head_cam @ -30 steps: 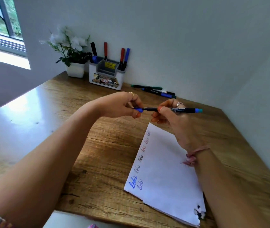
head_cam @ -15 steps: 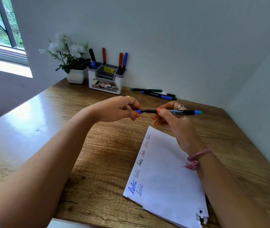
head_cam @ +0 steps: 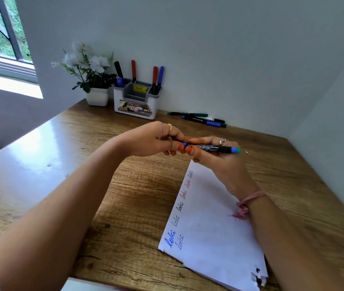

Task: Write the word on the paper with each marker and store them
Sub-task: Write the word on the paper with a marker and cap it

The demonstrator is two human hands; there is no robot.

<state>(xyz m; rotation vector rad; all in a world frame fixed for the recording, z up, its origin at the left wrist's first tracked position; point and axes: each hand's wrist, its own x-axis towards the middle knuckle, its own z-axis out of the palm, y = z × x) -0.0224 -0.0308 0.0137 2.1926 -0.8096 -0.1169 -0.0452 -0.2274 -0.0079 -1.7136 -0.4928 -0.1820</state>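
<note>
Lying nearly level between the two hands, the marker (head_cam: 211, 148) is being held with its long axis running from the left hand across to the right, its teal end pointing out past the right hand. The blue cap end is being pinched by the curled fingertips of the left hand (head_cam: 152, 139), while the black barrel is being gripped by the thumb and bent fingers of the right hand (head_cam: 215, 156); both hands are closed on it and are touching at the fingertips. A ring is being worn on each hand, and a pink band is tied at the right wrist.

Just below the right hand, the white paper (head_cam: 215, 227) is lying flat, a smooth sheet with a torn near corner and a row of cursive words along its left edge. Beneath everything, the wooden table (head_cam: 62, 185) is showing grain and a glossy sheen.

Beyond the hands, several slim markers (head_cam: 200, 119) are lying against the wall, and a white plastic holder (head_cam: 136, 101) with upright markers is standing beside a small potted plant (head_cam: 91, 76).
</note>
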